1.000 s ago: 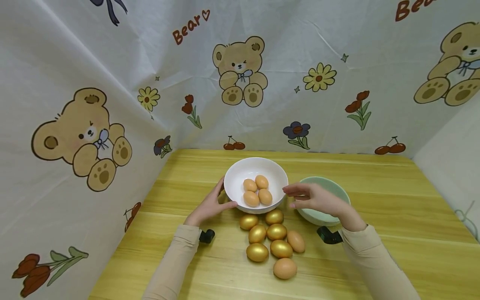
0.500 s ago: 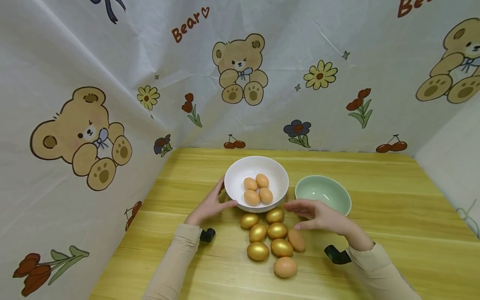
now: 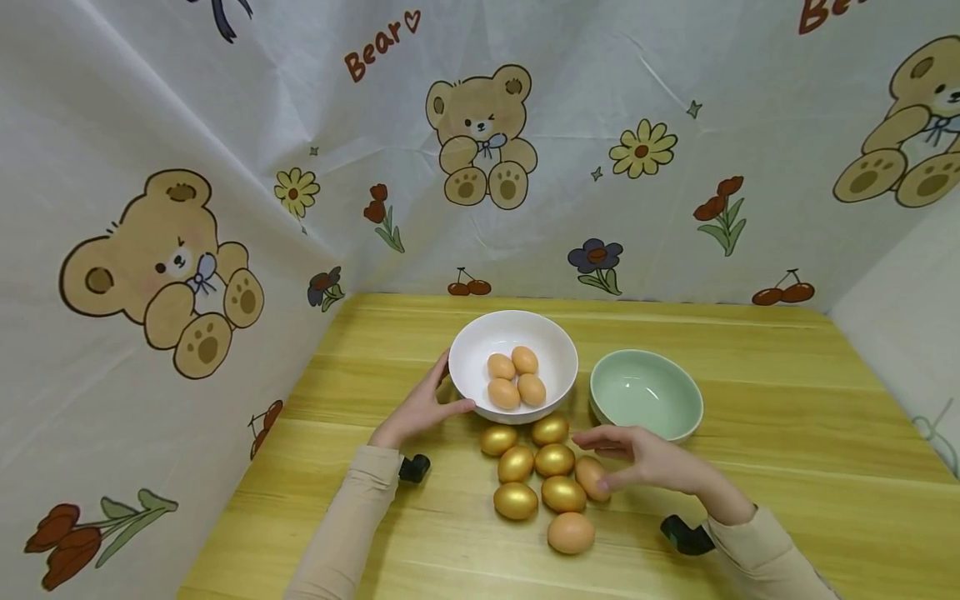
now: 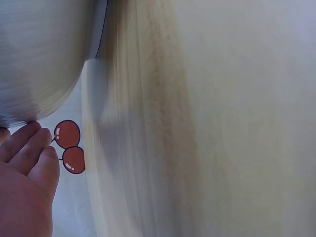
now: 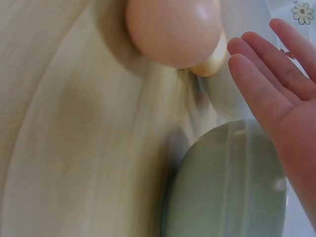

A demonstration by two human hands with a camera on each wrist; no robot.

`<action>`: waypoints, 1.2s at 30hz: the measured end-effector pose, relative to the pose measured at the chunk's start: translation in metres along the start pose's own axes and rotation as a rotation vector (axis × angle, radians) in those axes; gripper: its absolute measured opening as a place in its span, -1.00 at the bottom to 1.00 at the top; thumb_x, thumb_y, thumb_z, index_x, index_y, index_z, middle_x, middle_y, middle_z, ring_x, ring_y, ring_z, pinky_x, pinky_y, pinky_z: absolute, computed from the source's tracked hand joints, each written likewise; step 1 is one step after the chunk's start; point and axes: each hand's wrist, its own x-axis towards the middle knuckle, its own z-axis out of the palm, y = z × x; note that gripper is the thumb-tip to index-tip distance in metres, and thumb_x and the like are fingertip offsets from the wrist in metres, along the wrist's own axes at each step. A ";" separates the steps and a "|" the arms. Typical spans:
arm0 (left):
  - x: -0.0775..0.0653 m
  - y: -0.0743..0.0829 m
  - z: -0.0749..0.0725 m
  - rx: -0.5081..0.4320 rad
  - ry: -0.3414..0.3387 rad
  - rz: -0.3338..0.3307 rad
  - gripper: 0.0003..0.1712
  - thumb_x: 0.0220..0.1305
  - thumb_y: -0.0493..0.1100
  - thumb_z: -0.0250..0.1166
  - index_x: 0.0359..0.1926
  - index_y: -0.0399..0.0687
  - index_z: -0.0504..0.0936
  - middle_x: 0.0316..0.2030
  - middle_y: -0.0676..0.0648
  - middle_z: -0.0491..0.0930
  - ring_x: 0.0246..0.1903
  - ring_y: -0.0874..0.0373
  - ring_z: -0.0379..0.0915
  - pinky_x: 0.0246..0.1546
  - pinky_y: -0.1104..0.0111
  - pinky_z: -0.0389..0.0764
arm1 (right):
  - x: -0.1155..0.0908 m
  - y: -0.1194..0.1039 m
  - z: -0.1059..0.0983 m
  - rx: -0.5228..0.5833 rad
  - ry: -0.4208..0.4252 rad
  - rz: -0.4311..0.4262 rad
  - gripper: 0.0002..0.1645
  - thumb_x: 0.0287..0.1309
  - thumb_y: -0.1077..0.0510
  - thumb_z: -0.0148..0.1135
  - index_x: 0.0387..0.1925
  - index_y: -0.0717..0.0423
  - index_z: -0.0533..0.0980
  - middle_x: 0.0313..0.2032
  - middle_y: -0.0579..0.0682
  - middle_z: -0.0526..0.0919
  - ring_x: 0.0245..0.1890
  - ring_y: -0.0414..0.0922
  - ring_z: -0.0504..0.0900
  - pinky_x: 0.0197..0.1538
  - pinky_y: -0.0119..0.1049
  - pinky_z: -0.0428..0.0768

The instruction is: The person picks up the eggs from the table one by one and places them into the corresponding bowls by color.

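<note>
A white bowl (image 3: 480, 343) at the middle of the table holds several brown eggs (image 3: 503, 393). My left hand (image 3: 420, 410) rests against its left side, thumb by the front rim and fingers along the outer wall, as the left wrist view also shows. My right hand (image 3: 656, 462) hovers with spread, relaxed fingers and holds nothing. Its thumb overlaps a brown egg (image 3: 590, 477) lying beside the golden eggs (image 3: 555, 460) in the head view. Another brown egg (image 3: 571, 533) lies nearest the front. In the right wrist view, a brown egg (image 5: 173, 29) appears beyond the fingertips.
A green bowl (image 3: 645, 387) stands right of the white one, just behind my right hand. Several golden eggs cluster in front of the white bowl. A bear-print cloth (image 3: 555, 250) hangs behind and left of the wooden table (image 3: 780, 400).
My right hand has moved from between the two bowls toward the front, down to the brown egg beside the golden ones. The left hand stays at the white bowl.
</note>
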 end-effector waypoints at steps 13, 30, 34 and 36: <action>0.002 0.001 -0.001 0.013 0.001 -0.005 0.11 0.11 -0.05 0.37 0.45 -0.11 -0.21 0.39 -0.18 -0.05 0.33 -0.03 -0.07 0.26 0.08 0.07 | -0.011 0.014 0.000 -0.023 -0.024 -0.038 -0.25 0.00 0.20 0.38 0.20 0.35 0.29 0.14 0.29 0.38 0.16 0.03 0.38 0.16 -0.43 0.32; 0.003 -0.003 0.001 -0.008 0.007 0.012 0.11 0.11 -0.07 0.38 0.45 -0.12 -0.20 0.39 -0.19 -0.05 0.33 -0.03 -0.08 0.27 0.08 0.05 | -0.012 0.028 0.002 -0.034 -0.037 -0.056 -0.24 -0.01 0.22 0.38 0.20 0.39 0.28 0.15 0.29 0.37 0.15 0.06 0.37 0.17 -0.21 0.36; 0.002 -0.003 0.001 -0.006 0.004 0.013 0.11 0.11 -0.07 0.38 0.45 -0.14 -0.20 0.39 -0.21 -0.06 0.33 -0.04 -0.08 0.27 0.08 0.05 | -0.011 0.029 0.004 -0.023 -0.044 -0.038 -0.24 0.00 0.21 0.37 0.20 0.39 0.27 0.15 0.29 0.36 0.14 0.05 0.38 0.16 -0.15 0.37; 0.002 -0.003 0.001 -0.004 0.005 0.009 0.11 0.11 -0.09 0.38 0.45 -0.15 -0.20 0.39 -0.21 -0.06 0.33 -0.06 -0.08 0.27 0.07 0.04 | -0.010 0.030 0.004 -0.005 -0.045 -0.030 -0.24 0.01 0.22 0.37 0.20 0.40 0.27 0.15 0.29 0.36 0.15 0.03 0.38 0.16 -0.14 0.37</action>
